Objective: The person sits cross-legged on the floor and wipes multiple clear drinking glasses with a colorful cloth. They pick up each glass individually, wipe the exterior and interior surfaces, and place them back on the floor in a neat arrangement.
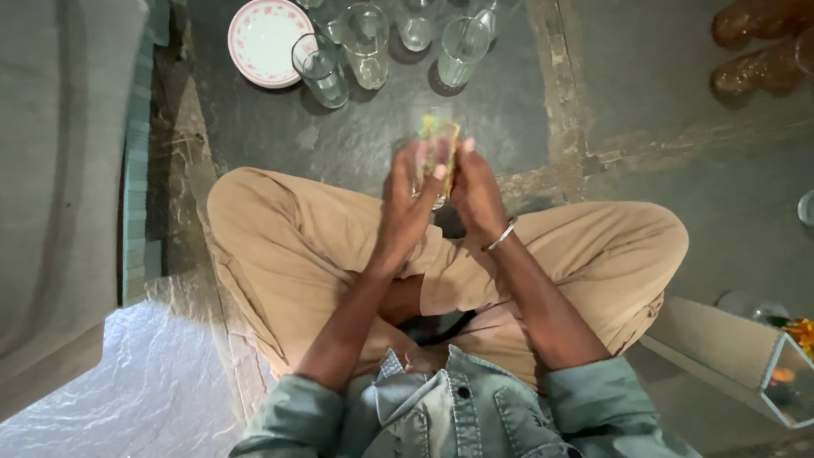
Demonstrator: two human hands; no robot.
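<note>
I sit cross-legged on a dark stone floor (526, 119). My left hand (409, 197) and my right hand (475, 193) are raised together in front of my knees. Between them they hold a clear drinking glass (437, 161) with a yellow-green scrub pad (439, 131) pushed at its top. The image is blurred there, so I cannot tell which hand grips the pad. A metal bangle (502, 236) circles my right wrist.
Several clear glasses (366, 44) stand on the floor ahead, next to a white plate with pink flowers (264, 38). A grey cloth-covered surface (59, 170) rises at left. A box (746, 356) lies at lower right; brown objects (759, 47) sit at top right.
</note>
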